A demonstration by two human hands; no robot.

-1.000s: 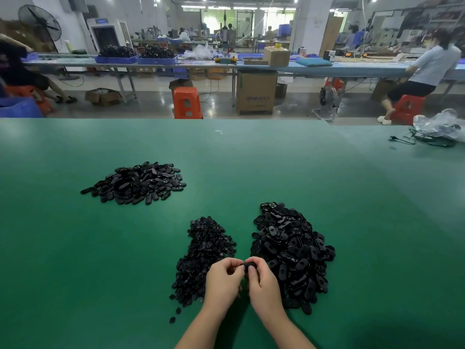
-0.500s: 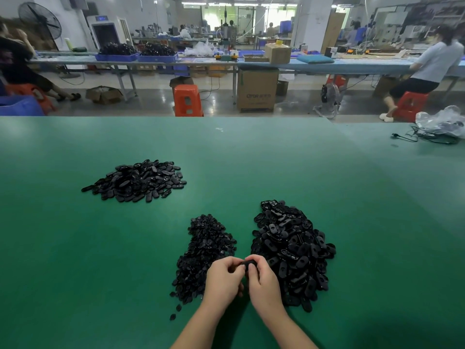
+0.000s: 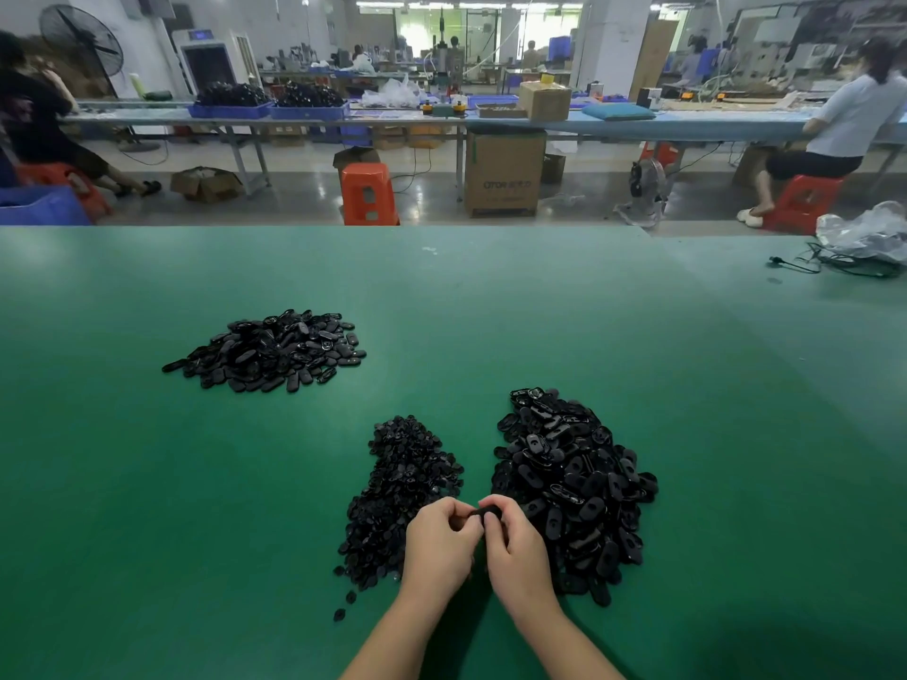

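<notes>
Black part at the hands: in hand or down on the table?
In hand: left hand and right hand both pinch the black part between them.

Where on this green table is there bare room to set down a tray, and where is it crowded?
Free: the table left of the small pile, nearer than the far pile; the patch right of the large pile, reaching toward the cable. Crowded: the narrow gap between the two near piles, where the left hand and right hand grip a black part.

Fingers (image 3: 454, 510) hide most of the black part (image 3: 490, 512).
</notes>
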